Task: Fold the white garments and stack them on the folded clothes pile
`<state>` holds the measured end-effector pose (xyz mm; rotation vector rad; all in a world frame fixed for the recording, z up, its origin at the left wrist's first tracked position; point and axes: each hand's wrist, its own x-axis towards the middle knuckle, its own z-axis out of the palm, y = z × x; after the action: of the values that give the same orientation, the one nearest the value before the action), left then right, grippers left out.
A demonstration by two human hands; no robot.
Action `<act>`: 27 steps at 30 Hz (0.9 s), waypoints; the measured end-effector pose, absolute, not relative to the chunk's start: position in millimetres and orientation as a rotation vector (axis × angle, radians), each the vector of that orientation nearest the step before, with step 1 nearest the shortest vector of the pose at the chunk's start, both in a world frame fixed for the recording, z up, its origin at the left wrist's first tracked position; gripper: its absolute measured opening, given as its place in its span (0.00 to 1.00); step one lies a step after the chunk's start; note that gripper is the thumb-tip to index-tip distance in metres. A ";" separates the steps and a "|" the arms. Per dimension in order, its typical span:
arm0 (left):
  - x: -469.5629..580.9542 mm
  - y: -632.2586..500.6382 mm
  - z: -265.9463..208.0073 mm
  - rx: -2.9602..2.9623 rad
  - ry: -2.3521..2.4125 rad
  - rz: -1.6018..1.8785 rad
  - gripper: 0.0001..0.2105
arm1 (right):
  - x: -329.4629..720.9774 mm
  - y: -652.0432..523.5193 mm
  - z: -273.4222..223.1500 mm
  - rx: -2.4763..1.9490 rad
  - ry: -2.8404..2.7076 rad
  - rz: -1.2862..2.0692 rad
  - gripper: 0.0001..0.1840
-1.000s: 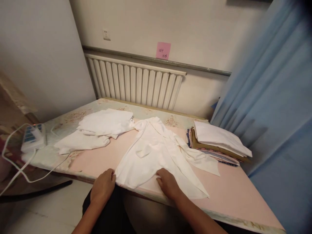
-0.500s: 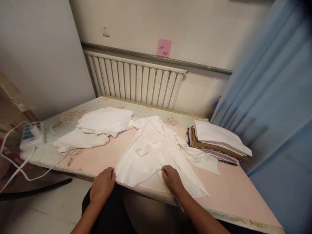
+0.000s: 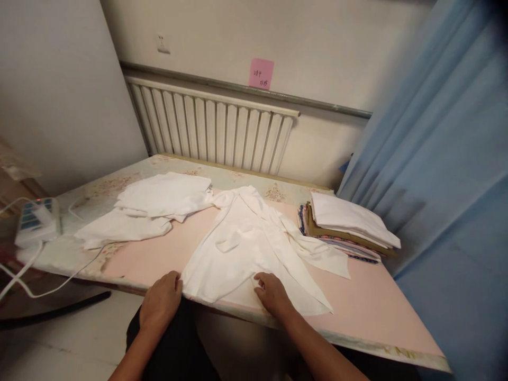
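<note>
Shirt [image 3: 248, 264], white, one: left hand [image 3: 162, 299] curls inward, pinching its corner; right hand [image 3: 273, 296] bends over its hem, grip unclear. Pink note [image 3: 261, 73]: one.

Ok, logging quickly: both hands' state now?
Left hand: curled at the white garment; grip can't be told.
Right hand: loosely curled at its near edge; grip unclear.

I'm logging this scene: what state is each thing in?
White shirt: spread out, wrinkled
White clothes at left: loosely piled
Clothes stack at right: neatly folded
Power strip: red light lit
Wall socket: nothing plugged in
Curtain: hanging in folds
Left hand: curled at shirt edge
Right hand: curled at shirt edge
</note>
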<state>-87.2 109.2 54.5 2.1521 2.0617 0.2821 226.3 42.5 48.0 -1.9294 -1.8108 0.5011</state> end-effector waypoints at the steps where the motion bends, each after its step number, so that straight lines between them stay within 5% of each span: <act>1: -87.2 108.9 54.8 2.157 2.059 0.288 0.12 | 225.0 42.5 49.6 -1.964 -1.797 0.528 0.16; 27: -86.6 108.4 56.5 2.168 2.062 0.267 0.13 | 203.7 33.1 54.8 -2.118 -1.842 0.606 0.07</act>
<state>-86.6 108.4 56.5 2.1677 2.0618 0.2671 203.7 33.1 54.8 -2.1175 -1.8416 0.6061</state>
